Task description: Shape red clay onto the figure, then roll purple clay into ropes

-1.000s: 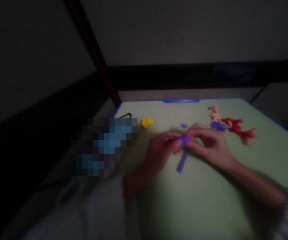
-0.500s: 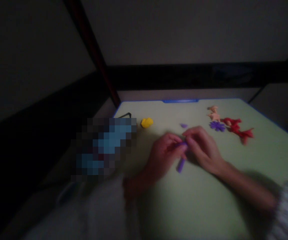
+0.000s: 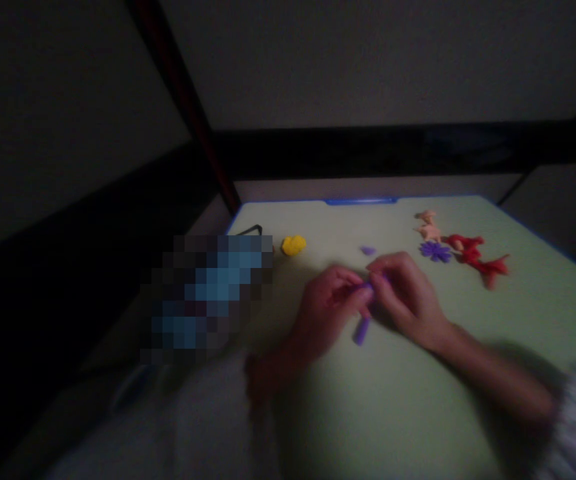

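My left hand (image 3: 325, 308) and my right hand (image 3: 412, 297) meet above the table, fingertips almost touching. Between them they pinch a small purple piece of modelling clay (image 3: 365, 287), mostly covered by the fingers. Just below the fingertips lies a short purple clay roll (image 3: 361, 331); its upper end is hidden by my left hand. A little purple lump (image 3: 368, 251) rests beyond the hands. To the right sits a purple flower-like shape (image 3: 435, 251) with many petals. The picture is dark and blurred, so fine detail cannot be made out.
The pale table (image 3: 393, 413) has a blue rim. A yellow lump (image 3: 294, 245) lies left of the hands. Red shaped pieces (image 3: 473, 257) and peach-coloured pieces (image 3: 429, 230) are at the right. Something blue, pixelated (image 3: 218, 283), stands at the table's left side.
Both hands stay in nearly the same place. The right fingers have shifted slightly, and a bit more purple shows by them. Everything on the table lies as before.
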`<move>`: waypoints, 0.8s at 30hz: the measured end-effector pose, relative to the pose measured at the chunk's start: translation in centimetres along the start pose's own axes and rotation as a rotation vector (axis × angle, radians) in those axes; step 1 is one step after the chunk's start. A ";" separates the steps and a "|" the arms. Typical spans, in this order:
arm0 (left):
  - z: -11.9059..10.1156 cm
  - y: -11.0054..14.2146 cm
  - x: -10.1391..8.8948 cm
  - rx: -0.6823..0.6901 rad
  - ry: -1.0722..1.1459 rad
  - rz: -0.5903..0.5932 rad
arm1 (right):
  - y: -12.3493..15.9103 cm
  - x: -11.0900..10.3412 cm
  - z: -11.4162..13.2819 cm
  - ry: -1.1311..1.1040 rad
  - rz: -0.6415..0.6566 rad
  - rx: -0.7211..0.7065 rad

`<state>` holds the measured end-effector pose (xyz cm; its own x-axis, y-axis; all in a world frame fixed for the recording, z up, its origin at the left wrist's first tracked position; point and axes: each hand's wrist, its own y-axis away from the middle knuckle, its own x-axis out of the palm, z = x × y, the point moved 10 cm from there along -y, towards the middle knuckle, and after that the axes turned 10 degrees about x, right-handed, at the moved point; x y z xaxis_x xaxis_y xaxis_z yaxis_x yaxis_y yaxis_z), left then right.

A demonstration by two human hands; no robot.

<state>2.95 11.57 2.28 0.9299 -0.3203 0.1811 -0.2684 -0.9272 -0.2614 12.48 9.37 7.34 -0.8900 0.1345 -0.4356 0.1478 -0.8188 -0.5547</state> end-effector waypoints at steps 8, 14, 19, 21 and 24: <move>0.0 -0.1 -0.1 0.007 -0.002 -0.010 | 0.1 -0.3 -0.2 0.052 -0.038 0.013; -0.1 -0.1 -0.2 0.001 -0.004 -0.025 | 0.3 -0.6 0.5 0.084 -0.080 -0.030; -0.2 -0.1 -0.8 0.024 -0.022 -0.072 | 0.0 -1.0 0.2 0.099 -0.115 -0.020; 0.0 -0.3 -1.6 0.037 -0.037 -0.121 | -0.5 -1.8 -0.8 0.079 -0.169 0.028; 0.6 -0.6 -3.8 0.052 -0.045 -0.262 | -1.1 -4.0 -3.1 -0.022 -0.304 0.158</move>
<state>-0.27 13.44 1.21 0.9765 -0.0607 0.2067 -0.0049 -0.9656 -0.2602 17.21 11.45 7.55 -0.8923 0.3750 -0.2513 -0.1924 -0.8195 -0.5397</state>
